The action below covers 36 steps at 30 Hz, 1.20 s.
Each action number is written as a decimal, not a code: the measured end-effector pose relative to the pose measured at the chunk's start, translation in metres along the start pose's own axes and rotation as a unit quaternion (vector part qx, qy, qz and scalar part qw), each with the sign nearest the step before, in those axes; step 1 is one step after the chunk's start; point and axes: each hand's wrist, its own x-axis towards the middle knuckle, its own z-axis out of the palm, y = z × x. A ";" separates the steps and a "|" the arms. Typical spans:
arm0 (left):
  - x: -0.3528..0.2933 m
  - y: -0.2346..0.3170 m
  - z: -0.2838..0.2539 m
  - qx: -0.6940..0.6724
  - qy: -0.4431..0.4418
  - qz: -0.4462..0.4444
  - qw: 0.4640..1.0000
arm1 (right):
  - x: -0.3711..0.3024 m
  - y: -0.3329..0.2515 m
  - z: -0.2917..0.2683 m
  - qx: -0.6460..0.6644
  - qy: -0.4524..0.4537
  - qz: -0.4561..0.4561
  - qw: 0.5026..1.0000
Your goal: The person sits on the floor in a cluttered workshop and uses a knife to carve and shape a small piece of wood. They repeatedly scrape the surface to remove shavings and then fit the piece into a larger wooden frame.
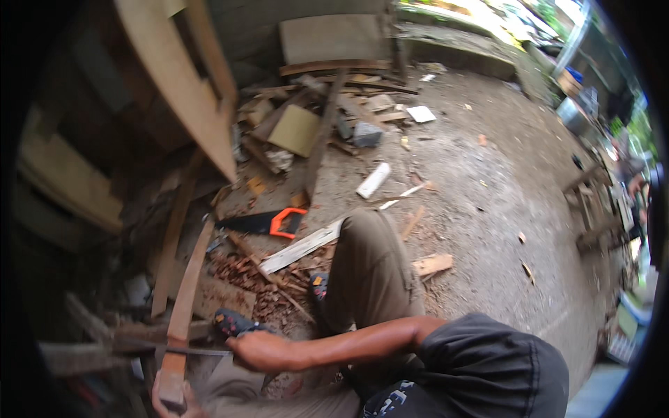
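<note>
The long wooden piece [186,299] slants at the person's left, its near end clamped by the left hand's [178,403] fingers; the right hand's [260,350] fingers close around a slim metal tool [205,351] crossing it. Work seems under way: the piece is unsevered; how much is left, I cannot tell.

Rough woodworking workshop, long wooden workpiece [188,292], orange-handled handsaw [256,223], reddish shavings [244,275], heaped offcuts [294,131], dusty floor [502,181]

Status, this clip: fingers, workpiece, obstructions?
Left fingers around near end of wooden piece. Right fingers gripping long thin tool across it. Orange-handled saw lies beyond, out of the way.
</note>
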 end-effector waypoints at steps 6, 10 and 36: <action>0.008 0.022 0.013 -0.032 0.049 -0.063 0.996 | 0.000 -0.009 -0.010 0.050 0.024 -0.010 0.998; 0.009 0.025 0.009 -0.030 0.033 -0.058 0.997 | 0.010 -0.005 -0.006 -0.008 -0.014 0.026 1.000; 0.002 0.033 0.022 0.020 0.009 -0.020 1.000 | 0.033 -0.010 -0.012 -0.068 -0.064 0.077 0.993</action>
